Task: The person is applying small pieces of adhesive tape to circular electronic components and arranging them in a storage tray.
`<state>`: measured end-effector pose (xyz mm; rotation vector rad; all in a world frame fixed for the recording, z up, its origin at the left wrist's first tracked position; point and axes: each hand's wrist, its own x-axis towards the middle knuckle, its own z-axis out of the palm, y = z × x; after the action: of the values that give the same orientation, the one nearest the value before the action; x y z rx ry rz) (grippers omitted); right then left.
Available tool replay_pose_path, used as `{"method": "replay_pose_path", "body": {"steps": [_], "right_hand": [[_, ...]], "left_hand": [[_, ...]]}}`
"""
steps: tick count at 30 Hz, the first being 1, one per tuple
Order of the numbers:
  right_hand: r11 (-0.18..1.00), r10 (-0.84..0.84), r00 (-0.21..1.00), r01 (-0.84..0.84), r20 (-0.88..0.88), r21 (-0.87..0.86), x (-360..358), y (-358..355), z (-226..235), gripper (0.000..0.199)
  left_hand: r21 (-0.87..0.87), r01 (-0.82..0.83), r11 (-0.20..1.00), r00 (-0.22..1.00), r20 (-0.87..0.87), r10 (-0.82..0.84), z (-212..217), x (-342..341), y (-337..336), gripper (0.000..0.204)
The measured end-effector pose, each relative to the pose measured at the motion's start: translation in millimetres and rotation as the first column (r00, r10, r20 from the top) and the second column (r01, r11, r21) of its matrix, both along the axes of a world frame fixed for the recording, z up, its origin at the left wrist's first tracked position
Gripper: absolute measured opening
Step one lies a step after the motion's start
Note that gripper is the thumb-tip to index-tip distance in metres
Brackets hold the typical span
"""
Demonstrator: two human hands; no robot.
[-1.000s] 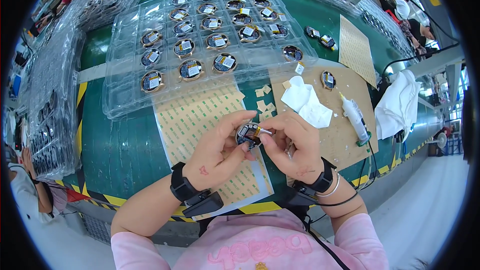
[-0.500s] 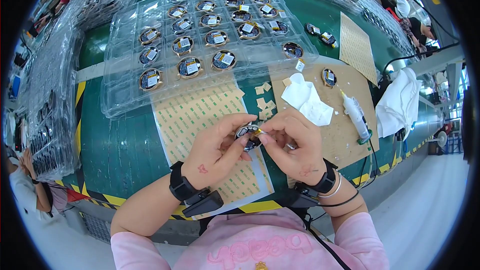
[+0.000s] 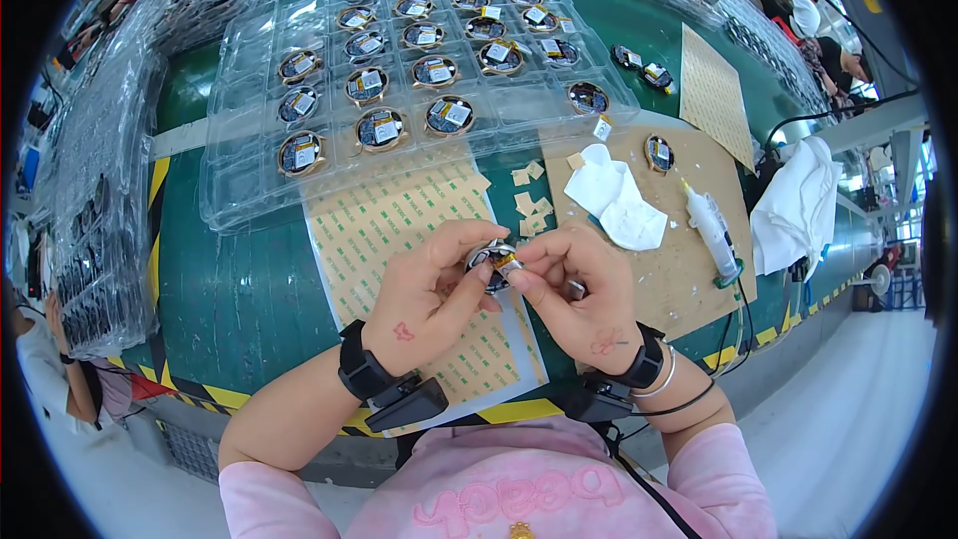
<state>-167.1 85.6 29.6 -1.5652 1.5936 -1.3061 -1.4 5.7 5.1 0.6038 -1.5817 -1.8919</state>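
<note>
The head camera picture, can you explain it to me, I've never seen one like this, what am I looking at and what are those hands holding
This is one wide fisheye view from a camera worn on a person's head, looking down at their own two bare hands; that is why straight edges bend near the rim. There is no machine here. The left hand and the right hand meet over a green worktable and together pinch a small round dark electronic part. Under the hands lies a sheet of tan adhesive squares. Further back sits a clear plastic compartment tray holding many similar round parts. To the right, on a brown cardboard sheet, are a crumpled white wipe and a small white squeeze bottle. Other people work at the edges of the picture.
</note>
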Motion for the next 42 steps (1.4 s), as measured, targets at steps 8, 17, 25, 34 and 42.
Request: {"method": "replay_pose_path", "body": {"steps": [8,17,25,34,42], "right_hand": [[1.000,-0.023,0.999,0.023,-0.040,0.000,0.9,0.5,1.7,0.017],[0.996,-0.032,0.995,0.024,-0.093,-0.082,-1.1,-3.6,1.1,0.015],[0.996,-0.026,0.994,0.017,-0.106,-0.086,-0.9,-5.2,1.6,0.014],[0.986,-0.023,0.982,-0.009,-0.188,-0.165,-3.7,-8.5,-5.9,0.022],[0.966,0.009,0.937,-0.099,-0.350,-0.240,-11.7,-9.5,-5.9,0.032]], "left_hand": [[0.047,0.046,0.998,0.996,-0.075,-0.042,-2.2,-0.4,1.6,0.041],[0.072,0.058,0.996,0.996,-0.069,-0.053,-2.7,0.2,1.9,0.043],[0.045,0.037,0.998,0.998,-0.057,-0.035,-2.6,0.1,1.7,0.044],[0.101,0.025,0.995,0.998,-0.060,-0.019,0.0,-0.1,0.2,0.044],[0.138,0.002,0.990,0.999,-0.044,0.004,3.4,-0.1,-1.7,0.045]]}}
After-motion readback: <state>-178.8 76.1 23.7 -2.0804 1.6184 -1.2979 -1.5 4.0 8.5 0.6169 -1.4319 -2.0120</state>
